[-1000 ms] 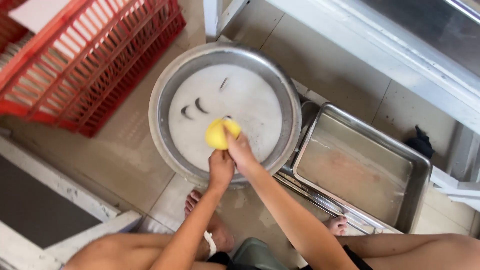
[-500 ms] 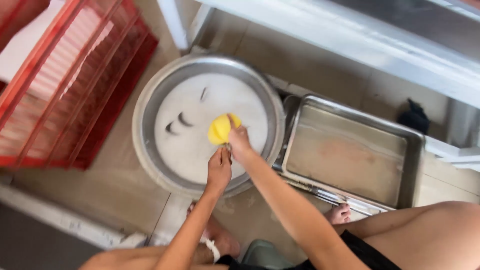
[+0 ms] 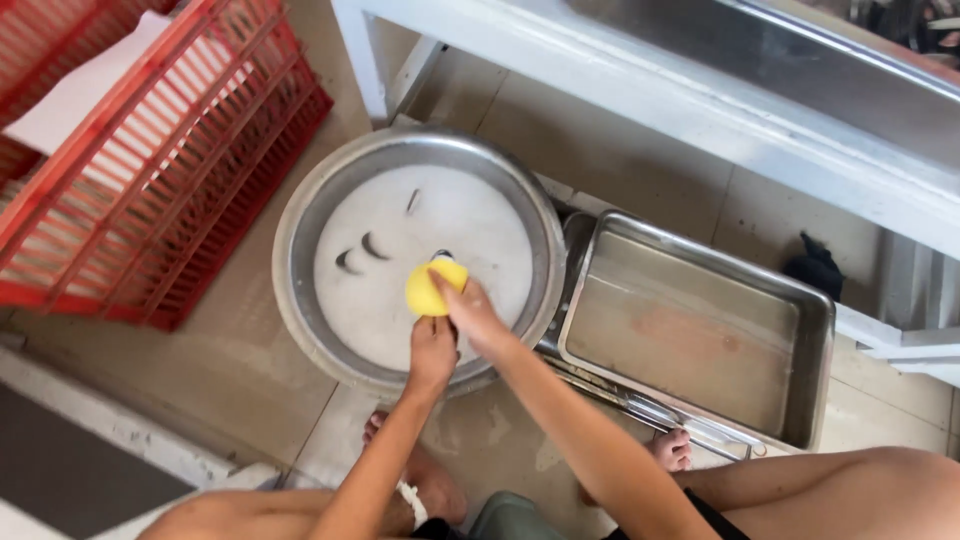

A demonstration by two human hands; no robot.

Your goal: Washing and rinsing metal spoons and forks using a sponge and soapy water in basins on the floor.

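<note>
- Fingers of the right hand (image 3: 475, 315) grip a yellow sponge (image 3: 430, 290) over the round metal basin (image 3: 300, 200); what the left hand (image 3: 432, 352) grips is unclear.
- Milky water fills the basin, open toward its rim.
- Rectangular steel tray (image 3: 815, 300) abuts on the right; red crate (image 3: 150, 150) stands left.

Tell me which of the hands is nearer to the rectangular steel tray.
Right. The right hand holds the yellow sponge over the round basin, on the side toward the rectangular steel tray. The left hand sits just beside it, slightly farther from the tray.
</note>
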